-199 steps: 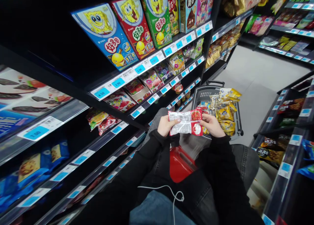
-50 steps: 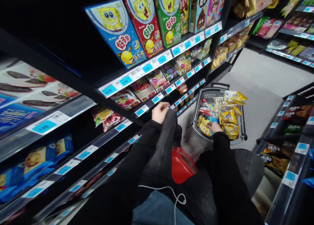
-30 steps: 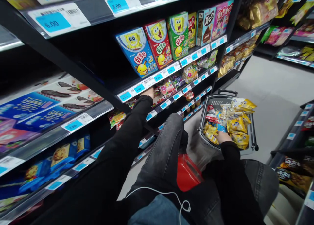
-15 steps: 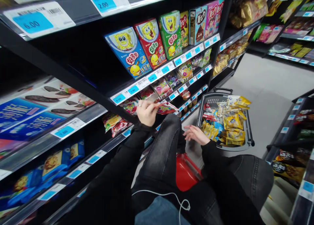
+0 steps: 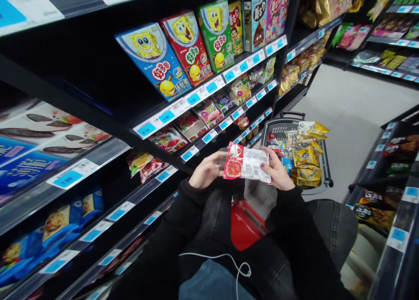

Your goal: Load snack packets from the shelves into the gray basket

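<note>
A small red and white candy packet (image 5: 249, 162) is held up in front of my knees, its printed white side facing me and strawberry pictures at its left end. My right hand (image 5: 278, 169) grips the right end, thumb on top. At the left end are the fingers of my left hand (image 5: 209, 170), curled against the packet's edge and partly behind it. Beyond my right hand stands a grey shopping basket (image 5: 328, 169), filled with yellow snack packets (image 5: 307, 155) and some red and blue ones.
Shelves to my left hold cartoon snack boxes (image 5: 183, 49), candy packets (image 5: 166, 138) and blue cookie packs (image 5: 59, 217). A red object (image 5: 245, 228) sits low between my legs. Another shelf (image 5: 397, 239) is close on my right. A white cord (image 5: 225, 256) hangs over my lap.
My left hand has brought the packet away from the shelf, rightward and toward me, and it is turned to show its printed side. My right hand has risen and taken its right end.
</note>
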Motion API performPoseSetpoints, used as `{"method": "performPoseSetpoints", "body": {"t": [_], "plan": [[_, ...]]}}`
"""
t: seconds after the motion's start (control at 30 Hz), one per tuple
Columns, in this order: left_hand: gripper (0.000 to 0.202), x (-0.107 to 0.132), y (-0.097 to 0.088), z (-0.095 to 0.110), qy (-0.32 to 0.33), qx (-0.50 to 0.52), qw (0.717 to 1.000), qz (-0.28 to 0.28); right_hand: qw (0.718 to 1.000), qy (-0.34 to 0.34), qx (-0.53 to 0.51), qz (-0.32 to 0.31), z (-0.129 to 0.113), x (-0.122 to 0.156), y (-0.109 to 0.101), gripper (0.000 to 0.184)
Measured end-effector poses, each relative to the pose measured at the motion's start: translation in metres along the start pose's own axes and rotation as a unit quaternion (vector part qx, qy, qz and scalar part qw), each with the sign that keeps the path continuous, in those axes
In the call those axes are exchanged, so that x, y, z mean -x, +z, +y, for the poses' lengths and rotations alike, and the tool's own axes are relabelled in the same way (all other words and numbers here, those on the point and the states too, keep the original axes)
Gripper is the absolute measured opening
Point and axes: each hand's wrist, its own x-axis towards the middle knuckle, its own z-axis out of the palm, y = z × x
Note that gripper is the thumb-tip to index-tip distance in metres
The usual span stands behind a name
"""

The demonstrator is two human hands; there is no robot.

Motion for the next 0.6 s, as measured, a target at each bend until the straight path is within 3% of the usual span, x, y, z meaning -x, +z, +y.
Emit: {"method": "performPoseSetpoints", "body": {"t": [0.1,0.23,0.4,0.6], "plan": [[0.052,0.000,0.010,-0.005,-0.082,0.063,0.995,-0.015,0.996,-0.030,0.084,-0.004,0.003,-0.002,-0.008,0.052],[0.071,-0.006,0.024,-0.017,-0.105,0.017,0.994,0.031,0.989,-0.027,0.135,-0.045,0.004,-0.002,-0.011,0.039],[0.060,-0.010,0.028,-0.025,-0.126,-0.024,0.991,0.047,0.980,-0.030,0.186,-0.065,0.002,0.000,-0.012,0.032],[0.035,-0.010,0.030,-0.027,-0.113,-0.103,0.987,0.055,0.967,-0.033,0.252,-0.035,0.001,-0.001,-0.001,0.019]]}}
